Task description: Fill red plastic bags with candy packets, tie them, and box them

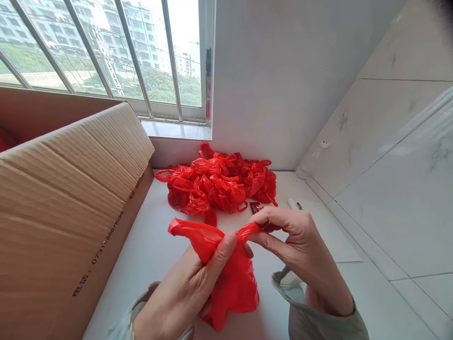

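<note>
Both my hands hold one red plastic bag (231, 278) above the white counter (152, 255). My left hand (191, 288) is closed around the bag's gathered middle, thumb pressed on top. My right hand (300, 250) pinches the bag's twisted handle end, pulling it to the right. The bag's bulging body hangs below my left hand. Behind it lies a pile of tied red plastic bags (219, 182) against the back wall.
A large open cardboard box (67, 198) with printed numbers fills the left side. A small dark red packet (255, 207) and a white marker pen (293, 204) lie near the pile. A barred window (106, 52) is behind; tiled wall (396, 165) on the right.
</note>
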A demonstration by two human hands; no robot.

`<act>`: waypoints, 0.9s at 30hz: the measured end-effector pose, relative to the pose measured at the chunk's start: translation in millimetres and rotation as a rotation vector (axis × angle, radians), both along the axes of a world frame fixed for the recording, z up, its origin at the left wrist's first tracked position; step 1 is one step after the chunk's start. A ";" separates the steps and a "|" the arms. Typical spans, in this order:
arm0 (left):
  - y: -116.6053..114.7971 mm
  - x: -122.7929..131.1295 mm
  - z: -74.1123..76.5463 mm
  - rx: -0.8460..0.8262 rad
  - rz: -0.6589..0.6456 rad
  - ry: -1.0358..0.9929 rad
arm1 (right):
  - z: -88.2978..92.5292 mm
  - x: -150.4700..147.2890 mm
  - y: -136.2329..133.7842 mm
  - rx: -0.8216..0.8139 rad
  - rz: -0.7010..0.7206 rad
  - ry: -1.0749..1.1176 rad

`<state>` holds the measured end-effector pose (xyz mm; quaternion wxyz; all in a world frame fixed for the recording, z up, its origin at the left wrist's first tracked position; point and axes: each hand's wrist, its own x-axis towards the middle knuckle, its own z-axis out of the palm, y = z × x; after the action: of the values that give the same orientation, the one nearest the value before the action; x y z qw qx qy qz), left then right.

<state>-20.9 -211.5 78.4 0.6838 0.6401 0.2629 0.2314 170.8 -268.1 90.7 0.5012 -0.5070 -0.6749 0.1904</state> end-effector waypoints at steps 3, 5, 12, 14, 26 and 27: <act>-2.5 8.3 9.2 -0.128 -0.011 0.092 | -0.6 -5.1 0.1 0.006 -0.083 0.136; -1.6 10.3 11.9 -0.217 -0.027 0.086 | 0.8 -10.8 -3.3 0.079 -0.110 0.154; 21.6 -3.0 4.4 0.015 -0.211 -0.089 | 14.6 -19.6 -20.3 -0.035 0.405 -0.266; 25.6 -6.1 0.3 0.131 -0.319 -0.101 | 15.1 -15.4 -20.4 -0.029 0.483 -0.229; 14.2 1.4 10.3 1.258 -0.001 0.082 | -9.4 -7.2 16.6 -0.389 0.325 0.104; 16.1 3.4 9.6 1.286 0.080 0.086 | -10.6 -7.8 17.2 -0.410 0.288 0.119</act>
<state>-17.5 -195.4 88.0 0.1434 0.9205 0.1224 0.3424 163.0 -250.9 80.1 0.3947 -0.4846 -0.6567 0.4221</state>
